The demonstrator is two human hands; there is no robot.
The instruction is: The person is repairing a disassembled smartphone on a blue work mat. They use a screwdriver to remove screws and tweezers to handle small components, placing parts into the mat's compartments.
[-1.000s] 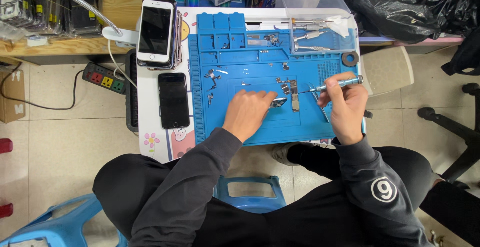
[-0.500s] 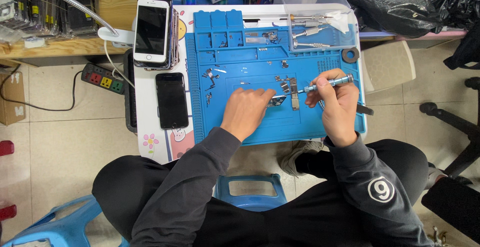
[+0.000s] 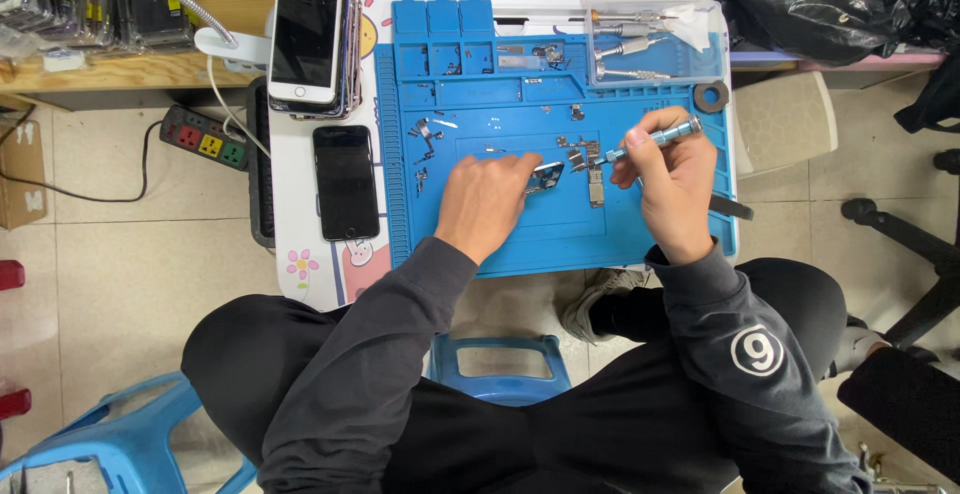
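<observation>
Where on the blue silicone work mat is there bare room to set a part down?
The blue silicone work mat is bare along its near edge, between the left hand and the right hand. A smaller bare strip lies by the left rim, below the scattered small metal parts. It is crowded around the silver precision screwdriver tip and the clear plastic tool tray.

pale tiled floor, small white table, blue plastic stool, wooden shelf at upper left.
</observation>
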